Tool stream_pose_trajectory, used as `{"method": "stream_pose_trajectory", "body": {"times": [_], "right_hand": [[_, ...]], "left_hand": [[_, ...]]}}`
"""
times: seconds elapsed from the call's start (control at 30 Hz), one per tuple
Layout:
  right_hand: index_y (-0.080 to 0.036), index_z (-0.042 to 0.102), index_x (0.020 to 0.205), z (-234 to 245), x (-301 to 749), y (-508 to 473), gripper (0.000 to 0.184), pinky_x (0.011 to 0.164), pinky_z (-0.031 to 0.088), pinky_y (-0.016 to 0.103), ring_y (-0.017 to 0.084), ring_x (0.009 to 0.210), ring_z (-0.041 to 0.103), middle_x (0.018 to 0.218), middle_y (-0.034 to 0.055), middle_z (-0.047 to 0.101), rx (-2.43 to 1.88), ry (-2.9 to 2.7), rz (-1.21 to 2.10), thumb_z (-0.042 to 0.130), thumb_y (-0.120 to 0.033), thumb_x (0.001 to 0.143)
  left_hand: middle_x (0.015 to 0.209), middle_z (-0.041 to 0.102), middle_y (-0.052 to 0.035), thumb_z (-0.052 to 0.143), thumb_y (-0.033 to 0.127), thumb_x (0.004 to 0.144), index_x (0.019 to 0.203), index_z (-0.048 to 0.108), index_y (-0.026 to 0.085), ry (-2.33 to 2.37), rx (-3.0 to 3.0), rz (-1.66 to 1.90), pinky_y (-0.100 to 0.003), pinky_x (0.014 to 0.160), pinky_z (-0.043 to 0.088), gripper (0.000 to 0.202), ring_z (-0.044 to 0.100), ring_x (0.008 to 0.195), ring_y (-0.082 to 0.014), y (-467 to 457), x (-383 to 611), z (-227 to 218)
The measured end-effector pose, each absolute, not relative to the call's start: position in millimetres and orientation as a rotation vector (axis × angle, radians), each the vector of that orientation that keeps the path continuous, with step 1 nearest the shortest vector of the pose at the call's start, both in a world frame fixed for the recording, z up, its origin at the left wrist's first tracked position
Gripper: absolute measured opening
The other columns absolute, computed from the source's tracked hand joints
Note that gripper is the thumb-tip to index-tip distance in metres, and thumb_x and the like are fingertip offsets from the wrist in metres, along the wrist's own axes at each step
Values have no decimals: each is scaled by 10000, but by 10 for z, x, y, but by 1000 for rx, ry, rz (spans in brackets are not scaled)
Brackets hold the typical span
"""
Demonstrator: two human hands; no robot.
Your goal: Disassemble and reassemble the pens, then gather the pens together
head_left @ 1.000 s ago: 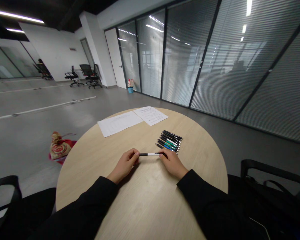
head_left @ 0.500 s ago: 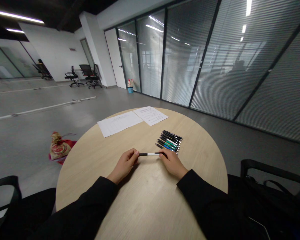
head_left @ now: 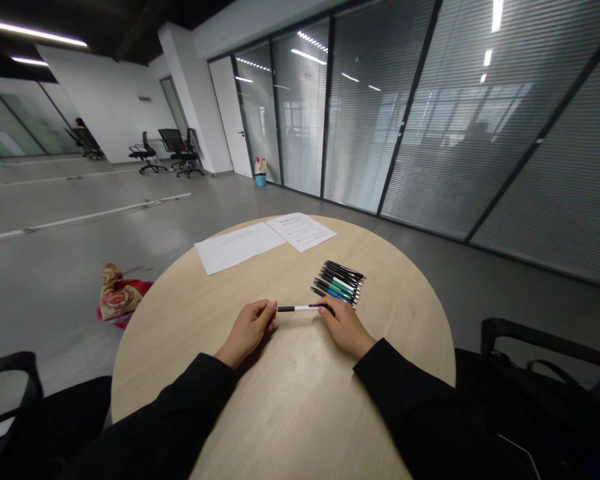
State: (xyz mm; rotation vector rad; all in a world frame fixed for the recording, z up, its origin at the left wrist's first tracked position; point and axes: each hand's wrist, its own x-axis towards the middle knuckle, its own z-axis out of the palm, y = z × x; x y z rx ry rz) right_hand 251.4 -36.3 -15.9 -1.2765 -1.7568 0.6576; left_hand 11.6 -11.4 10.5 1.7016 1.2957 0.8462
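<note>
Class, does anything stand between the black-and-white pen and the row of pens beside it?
Nothing visible does: the black-and-white pen, with the left hand at one end and the right hand on the other, has only tabletop between it and the row of pens.

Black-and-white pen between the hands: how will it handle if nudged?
Likely apt to roll: the black-and-white pen looks like a slim round barrel lying on a smooth wooden tabletop. Probably stiff and light, judging by its thin, rigid-looking body, so a small push from the right hand could move it easily. The glossy barrel may be slightly slippery.
</note>
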Motion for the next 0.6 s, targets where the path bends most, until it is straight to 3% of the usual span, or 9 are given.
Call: {"method": "stream_pose_trajectory", "body": {"times": [0.6], "right_hand": [[-176, 677, 950, -184, 2523, -341, 161, 791, 435, 293, 177, 838, 594, 910, 42, 678, -1210, -1721, 615, 517, -183, 927]], "left_hand": [[435, 396, 38, 419, 636, 904, 524, 433, 187, 1321, 1651, 853, -244, 470, 246, 589, 326, 418, -90, -137, 141, 138]]}}
